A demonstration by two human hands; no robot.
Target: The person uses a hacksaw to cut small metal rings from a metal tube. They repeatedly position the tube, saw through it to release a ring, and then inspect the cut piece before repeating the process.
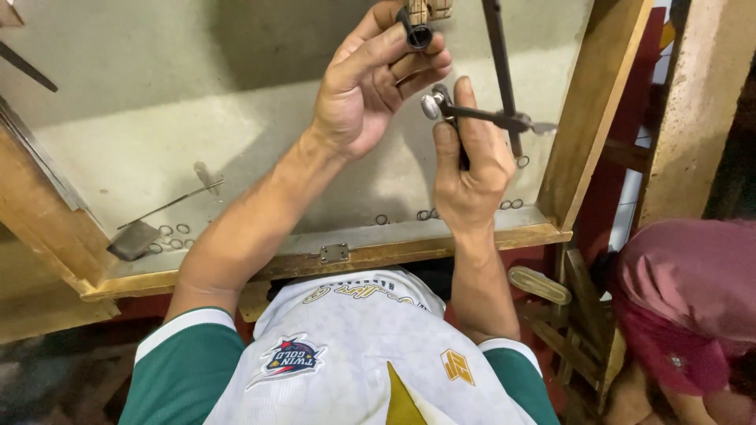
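— Two hands up over the tray (472,228), then. Which has what?

— The left hand (370,86) has its grip clamped on a small dark ring (418,35) pressed to a wooden peg (428,9) at the top edge. The right hand (471,169) is closed round a saw frame (492,118), just below.

— How does the frame lie?

— Its near bar runs left to right, its blade side up toward the ring. The left hand is nearer. Loose rings (173,236) lie well apart, low on the tray.
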